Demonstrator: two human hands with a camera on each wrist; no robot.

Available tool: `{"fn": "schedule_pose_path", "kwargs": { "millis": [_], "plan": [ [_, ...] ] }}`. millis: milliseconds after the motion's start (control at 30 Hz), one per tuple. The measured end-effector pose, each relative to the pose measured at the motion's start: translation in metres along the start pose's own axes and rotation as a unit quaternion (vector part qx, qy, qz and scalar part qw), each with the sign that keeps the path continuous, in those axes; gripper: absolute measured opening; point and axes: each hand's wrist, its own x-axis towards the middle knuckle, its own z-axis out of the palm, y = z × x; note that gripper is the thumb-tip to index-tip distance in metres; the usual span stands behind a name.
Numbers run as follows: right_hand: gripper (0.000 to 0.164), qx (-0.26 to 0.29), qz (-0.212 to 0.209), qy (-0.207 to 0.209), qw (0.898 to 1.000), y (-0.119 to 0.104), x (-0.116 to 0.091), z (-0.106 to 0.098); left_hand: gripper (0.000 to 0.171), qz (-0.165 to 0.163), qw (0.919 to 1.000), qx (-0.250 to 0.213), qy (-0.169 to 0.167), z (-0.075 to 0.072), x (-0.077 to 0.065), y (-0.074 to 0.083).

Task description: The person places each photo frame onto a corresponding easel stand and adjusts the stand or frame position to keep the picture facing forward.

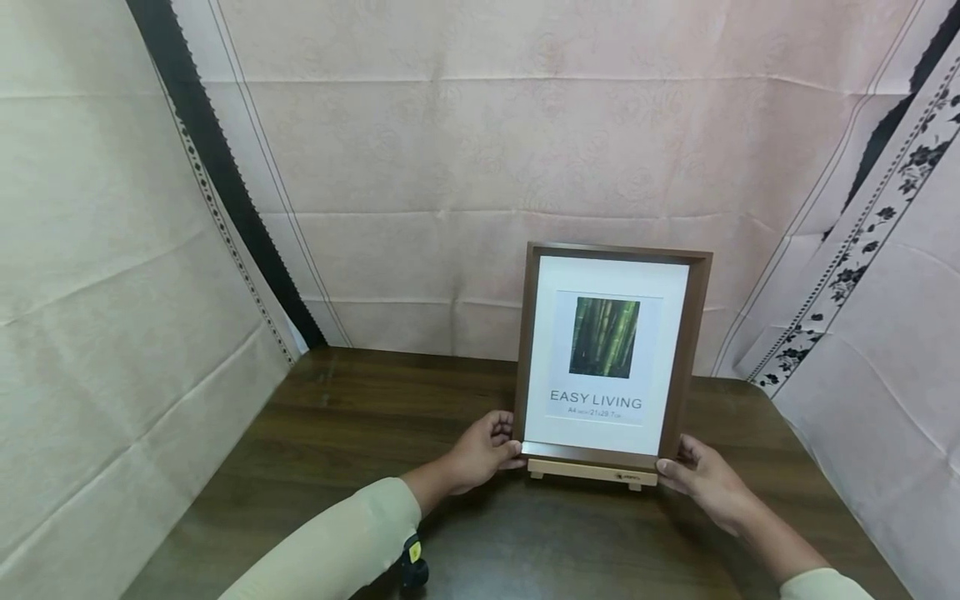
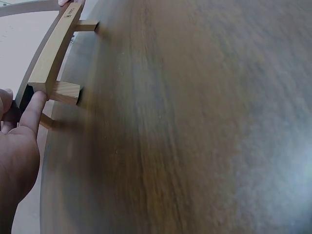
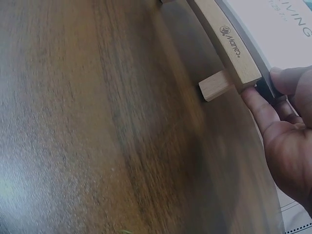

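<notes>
A brown picture frame (image 1: 607,342) stands on a small wooden tabletop easel (image 1: 592,472), leaning slightly back. Its white insert shows a bamboo picture and the words "EASY LIVING". At the frame's lower left corner my left hand (image 1: 480,450) grips the edge. My right hand (image 1: 708,483) pinches the lower right corner, thumb in front. The wrist views show one finger of each hand touching an end of the easel's ledge (image 2: 58,44), (image 3: 226,44) from below. Short wooden feet (image 3: 214,86) carry the easel on the table. The frame hides the easel's upper part.
The dark brown wooden table (image 1: 360,425) has rounded far corners. Pale cloth (image 1: 375,167) hangs behind it and on both sides, with dark bands and a floral border at the right. A black strap device (image 1: 413,562) is at my left wrist.
</notes>
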Motion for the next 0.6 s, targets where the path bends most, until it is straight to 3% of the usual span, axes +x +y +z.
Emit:
{"fn": "schedule_pose_path", "kwargs": {
  "millis": [600],
  "plan": [
    [0.068,0.008,-0.005,-0.011,1.0,-0.006,0.001,0.018,0.049,-0.002,0.9999,0.01,0.011,-0.016,-0.013,0.001]
  ]
}}
